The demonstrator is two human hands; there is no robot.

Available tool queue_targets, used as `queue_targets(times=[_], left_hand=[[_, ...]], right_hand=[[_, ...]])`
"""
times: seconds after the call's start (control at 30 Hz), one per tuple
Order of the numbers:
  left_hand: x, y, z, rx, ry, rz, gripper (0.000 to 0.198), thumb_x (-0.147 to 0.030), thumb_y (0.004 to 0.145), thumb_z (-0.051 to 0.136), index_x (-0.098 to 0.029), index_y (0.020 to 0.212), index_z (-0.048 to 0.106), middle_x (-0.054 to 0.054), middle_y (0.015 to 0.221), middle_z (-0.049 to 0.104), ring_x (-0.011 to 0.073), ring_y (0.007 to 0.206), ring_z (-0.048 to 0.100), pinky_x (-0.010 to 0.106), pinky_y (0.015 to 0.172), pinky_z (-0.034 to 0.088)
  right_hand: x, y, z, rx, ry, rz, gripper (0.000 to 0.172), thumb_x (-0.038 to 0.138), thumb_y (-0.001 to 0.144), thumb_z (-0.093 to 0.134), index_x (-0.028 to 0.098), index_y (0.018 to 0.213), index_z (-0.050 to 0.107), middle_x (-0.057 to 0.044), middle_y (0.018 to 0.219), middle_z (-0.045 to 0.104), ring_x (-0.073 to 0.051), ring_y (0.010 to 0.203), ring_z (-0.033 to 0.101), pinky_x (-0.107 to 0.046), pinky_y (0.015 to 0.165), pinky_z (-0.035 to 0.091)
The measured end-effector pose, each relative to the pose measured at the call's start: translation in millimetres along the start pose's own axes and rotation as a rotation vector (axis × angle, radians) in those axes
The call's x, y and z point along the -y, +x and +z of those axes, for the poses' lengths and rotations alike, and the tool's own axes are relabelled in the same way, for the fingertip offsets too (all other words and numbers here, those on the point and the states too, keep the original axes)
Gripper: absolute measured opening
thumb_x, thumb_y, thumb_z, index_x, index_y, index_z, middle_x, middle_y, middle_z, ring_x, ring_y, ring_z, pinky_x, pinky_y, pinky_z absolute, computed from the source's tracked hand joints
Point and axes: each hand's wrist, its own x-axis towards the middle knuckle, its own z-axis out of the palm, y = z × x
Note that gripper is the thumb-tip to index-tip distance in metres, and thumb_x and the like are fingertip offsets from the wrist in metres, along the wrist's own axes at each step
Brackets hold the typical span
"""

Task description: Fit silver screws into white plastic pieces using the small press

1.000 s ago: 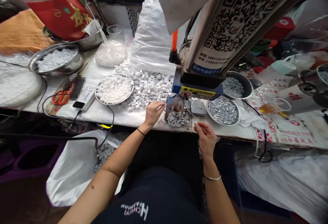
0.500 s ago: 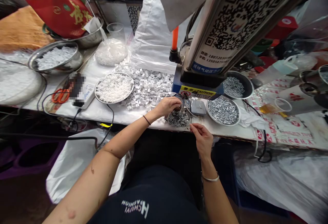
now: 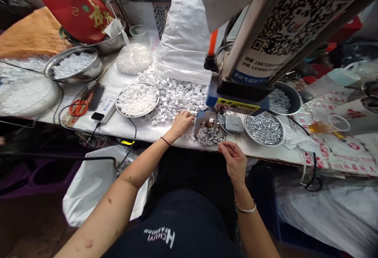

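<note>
My left hand point(image 3: 183, 124) rests at the near edge of a pile of small white square parts point(image 3: 174, 98), fingers bent down among them; what they touch is hidden. On the press's dark metal base point(image 3: 201, 122), a small white cross-shaped piece point(image 3: 211, 120) sits on the holder. Several metal pins point(image 3: 210, 136) lie heaped at the front of that base. Beside this heap, my right hand point(image 3: 232, 153) pinches with thumb and forefinger something too small to make out. Above the base hangs the blue press head point(image 3: 236, 102) with a yellow caution label.
A dish of white beads point(image 3: 137, 99) stands left of the pile. Right of the press are a dish of metal pins point(image 3: 264, 129) and a dark bowl point(image 3: 292, 100). A power bank point(image 3: 103, 109) with a cable lies left, and a cup of yellow liquid point(image 3: 339, 123) right.
My left hand has moved left from the holder to the white parts, and the white cross-shaped piece now shows on the holder. My right hand keeps its pinch near the pins. The view has shifted slightly.
</note>
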Motion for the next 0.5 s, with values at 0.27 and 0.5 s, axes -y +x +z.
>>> queue_targets(times=[0.27,0.5], left_hand=[[-24,-19,-19.6,-0.149,-1.035,-0.401,0.020,-0.031,0.075,0.067,-0.014,0.084,0.061,0.004,0.083,0.063,0.0144,0.078,0.058,0.029,0.074,0.045],[-75,-46,-30.4,0.261,-2.022,-0.661,0.025,-0.019,0.063,0.077,-0.011,0.085,0.068,0.005,0.080,0.068,0.0110,0.077,0.063,0.023,0.075,0.047]], right_hand=[[3,3,14,0.046,-0.002,0.016,0.025,0.037,0.066,0.076,0.020,0.081,0.067,0.000,0.070,0.070,-0.014,0.062,0.064,-0.029,0.066,0.055],[12,13,37,0.061,-0.057,-0.130,0.020,0.038,0.070,0.071,0.022,0.080,0.069,-0.002,0.083,0.071,-0.018,0.080,0.066,-0.034,0.080,0.053]])
